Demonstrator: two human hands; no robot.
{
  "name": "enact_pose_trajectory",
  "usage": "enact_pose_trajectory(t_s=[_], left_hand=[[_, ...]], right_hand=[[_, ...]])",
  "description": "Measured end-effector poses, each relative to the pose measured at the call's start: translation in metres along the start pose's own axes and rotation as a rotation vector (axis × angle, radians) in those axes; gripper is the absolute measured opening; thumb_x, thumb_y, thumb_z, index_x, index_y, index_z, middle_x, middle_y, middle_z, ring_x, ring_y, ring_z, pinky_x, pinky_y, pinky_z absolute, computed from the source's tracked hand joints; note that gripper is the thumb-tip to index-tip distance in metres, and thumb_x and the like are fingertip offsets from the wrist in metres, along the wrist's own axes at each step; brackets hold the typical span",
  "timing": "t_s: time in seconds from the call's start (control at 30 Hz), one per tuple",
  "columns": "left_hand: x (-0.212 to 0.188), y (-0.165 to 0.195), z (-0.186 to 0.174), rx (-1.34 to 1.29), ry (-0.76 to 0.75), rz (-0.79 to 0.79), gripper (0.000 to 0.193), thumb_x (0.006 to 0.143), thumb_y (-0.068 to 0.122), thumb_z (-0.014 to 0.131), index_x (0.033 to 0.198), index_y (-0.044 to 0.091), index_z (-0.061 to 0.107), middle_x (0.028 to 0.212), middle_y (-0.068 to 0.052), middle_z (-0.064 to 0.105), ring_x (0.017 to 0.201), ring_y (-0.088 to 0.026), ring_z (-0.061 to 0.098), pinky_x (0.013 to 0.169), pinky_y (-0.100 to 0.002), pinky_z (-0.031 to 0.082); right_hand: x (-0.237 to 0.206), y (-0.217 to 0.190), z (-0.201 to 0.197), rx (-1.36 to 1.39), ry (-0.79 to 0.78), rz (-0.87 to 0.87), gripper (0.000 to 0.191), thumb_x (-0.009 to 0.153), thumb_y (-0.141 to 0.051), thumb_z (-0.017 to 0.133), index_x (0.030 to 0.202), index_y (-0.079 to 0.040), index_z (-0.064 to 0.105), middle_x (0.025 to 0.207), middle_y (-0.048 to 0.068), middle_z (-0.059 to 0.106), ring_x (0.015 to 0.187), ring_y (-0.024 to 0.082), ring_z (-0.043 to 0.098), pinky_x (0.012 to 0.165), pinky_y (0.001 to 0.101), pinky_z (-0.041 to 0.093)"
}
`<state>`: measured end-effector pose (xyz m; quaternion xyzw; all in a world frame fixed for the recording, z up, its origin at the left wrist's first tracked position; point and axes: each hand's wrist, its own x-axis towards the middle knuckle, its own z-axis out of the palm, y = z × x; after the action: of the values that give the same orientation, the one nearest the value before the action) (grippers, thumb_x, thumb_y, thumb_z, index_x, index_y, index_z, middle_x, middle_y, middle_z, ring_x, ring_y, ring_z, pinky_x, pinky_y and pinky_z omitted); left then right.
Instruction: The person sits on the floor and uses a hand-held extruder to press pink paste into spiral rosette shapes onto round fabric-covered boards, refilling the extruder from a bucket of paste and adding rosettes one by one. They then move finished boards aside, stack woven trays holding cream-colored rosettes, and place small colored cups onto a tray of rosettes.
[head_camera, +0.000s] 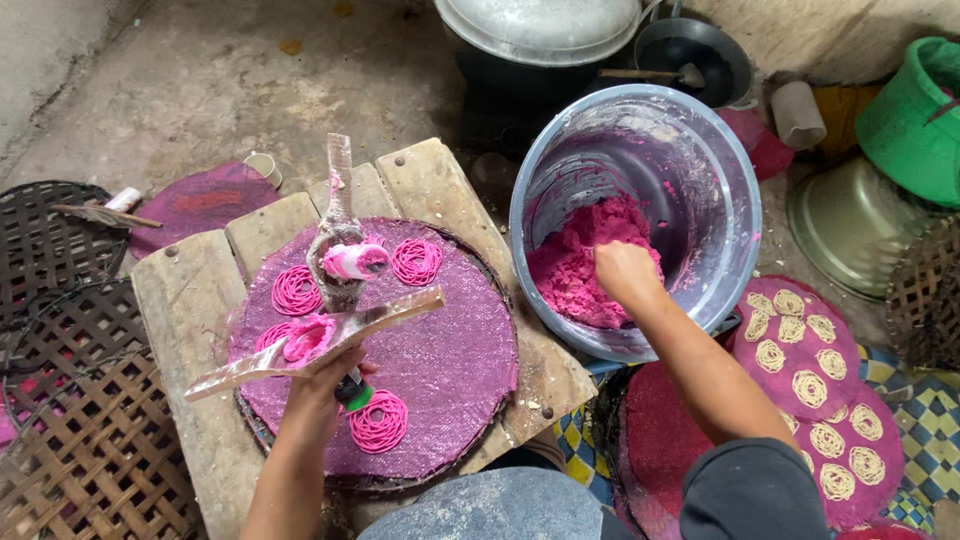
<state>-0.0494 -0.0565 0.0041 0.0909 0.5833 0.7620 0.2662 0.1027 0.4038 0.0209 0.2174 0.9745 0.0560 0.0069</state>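
Left hand (318, 385) is clamped on the dough-smeared metal noodle press (330, 290) over the round purple woven mat (450, 370), pink noodle coils (378, 421) just beside it, while right hand (622, 272), fingers curled, digs pink dough (575, 270) in the grey plastic bucket (700, 150) — refill step, I'd say.
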Motion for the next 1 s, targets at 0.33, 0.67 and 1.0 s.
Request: enact_pose_trajectory(t_s=[0.33, 0.67, 1.0], left_hand=[[-0.019, 0.015, -0.005, 0.117, -0.03, -0.056, 0.028, 0.087, 0.013, 0.07, 0.111, 0.0, 0.063, 0.092, -0.009, 0.068, 0.079, -0.021, 0.07, 0.069, -0.036, 0.058], [-0.023, 0.11, -0.017, 0.747, 0.0, 0.64, 0.053, 0.088, 0.014, 0.07, 0.138, 0.004, 0.054, 0.1, -0.011, 0.069, 0.084, -0.022, 0.069, 0.072, -0.036, 0.055], [-0.046, 0.099, -0.02, 1.046, -0.245, 0.729, 0.055, 0.09, 0.026, 0.077, 0.137, 0.006, 0.056, 0.125, -0.016, 0.067, 0.101, -0.03, 0.067, 0.078, -0.042, 0.059]], right_hand=[[-0.047, -0.077, -0.032, 0.065, -0.124, -0.045, 0.021, 0.091, -0.02, 0.06, 0.101, -0.007, 0.073, 0.089, 0.02, 0.073, 0.08, 0.039, 0.073, 0.069, 0.0522, 0.059], [-0.095, -0.042, -0.146, 0.837, -0.393, -0.012, 0.038, 0.095, -0.024, 0.062, 0.13, -0.017, 0.073, 0.07, 0.003, 0.063, 0.062, 0.012, 0.054, 0.056, 0.0313, 0.048], [-0.055, -0.227, -0.221, 0.185, -0.174, -0.651, 0.019, 0.094, -0.036, 0.068, 0.107, -0.024, 0.075, 0.078, -0.003, 0.071, 0.07, 0.016, 0.067, 0.061, 0.0325, 0.053]])
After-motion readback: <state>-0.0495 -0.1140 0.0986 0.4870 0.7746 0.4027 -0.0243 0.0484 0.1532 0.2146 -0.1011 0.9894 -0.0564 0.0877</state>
